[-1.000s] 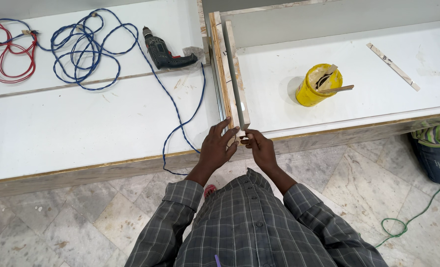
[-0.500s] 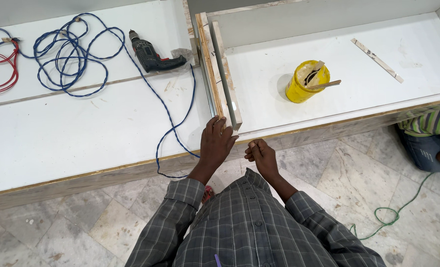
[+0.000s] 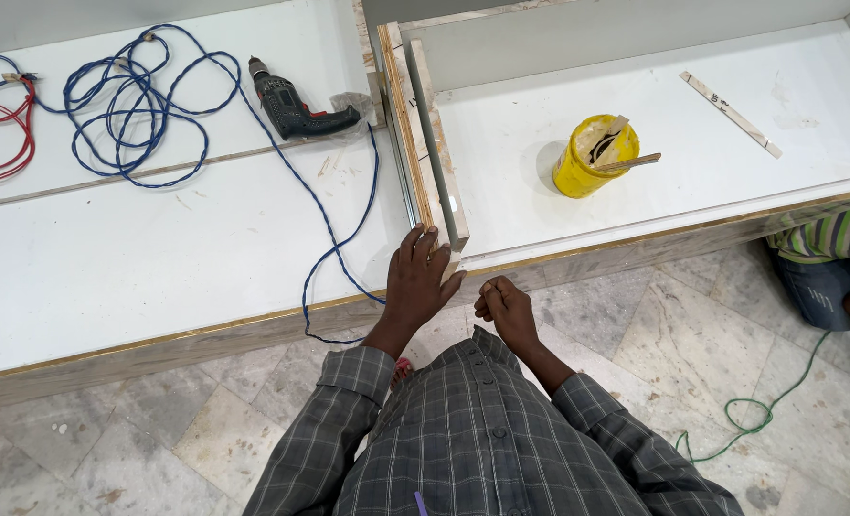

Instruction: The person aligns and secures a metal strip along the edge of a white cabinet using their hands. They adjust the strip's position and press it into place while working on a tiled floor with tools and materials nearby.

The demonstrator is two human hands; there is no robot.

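Left hand [image 3: 420, 282]: fingers spread flat against the near end of the upright divider panel [image 3: 433, 143], which runs toward 12 o'clock between two white compartments. Right hand [image 3: 503, 308]: loosely curled, holding nothing visible, off the panel at its 5 o'clock. Yellow can [image 3: 592, 158]: at 2 o'clock, well apart.

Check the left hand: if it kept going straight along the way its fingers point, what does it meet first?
The left hand already rests its fingertips on the near end of the upright divider panel between the two white compartments. Pushing on, it would likely press into that panel end at once; depth is hard to judge from above.
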